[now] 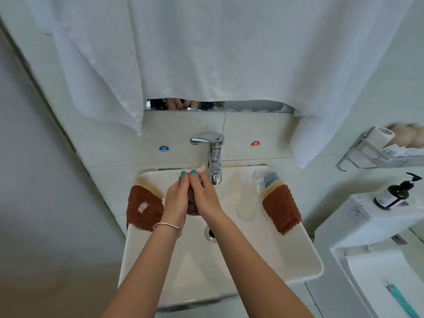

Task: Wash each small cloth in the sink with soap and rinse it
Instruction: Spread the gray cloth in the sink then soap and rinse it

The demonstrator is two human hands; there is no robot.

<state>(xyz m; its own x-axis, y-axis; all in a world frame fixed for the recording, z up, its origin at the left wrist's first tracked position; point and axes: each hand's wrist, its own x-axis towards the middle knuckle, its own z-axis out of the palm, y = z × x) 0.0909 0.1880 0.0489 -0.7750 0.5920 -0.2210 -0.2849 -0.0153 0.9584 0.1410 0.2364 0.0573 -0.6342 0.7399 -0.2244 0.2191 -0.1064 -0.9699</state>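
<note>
Over the white sink (286, 260), just left of the chrome tap (214, 154), my left hand (176, 198) and my right hand (204, 196) are pressed together around a small dark wet cloth (192, 206). Only a dark bunch of it shows between the palms. A brown cloth (144, 207) with a cream edge hangs over the sink's left rim. Another brown cloth (281, 207), lying with cream and blue ones, sits on the right rim. I cannot tell whether water runs from the tap.
A dark pump bottle (394, 193) stands on the white toilet tank at the right. A wire wall rack (378, 152) hangs above it. A white sheet (206, 49) covers most of the mirror. The drain (210, 234) lies below my wrists.
</note>
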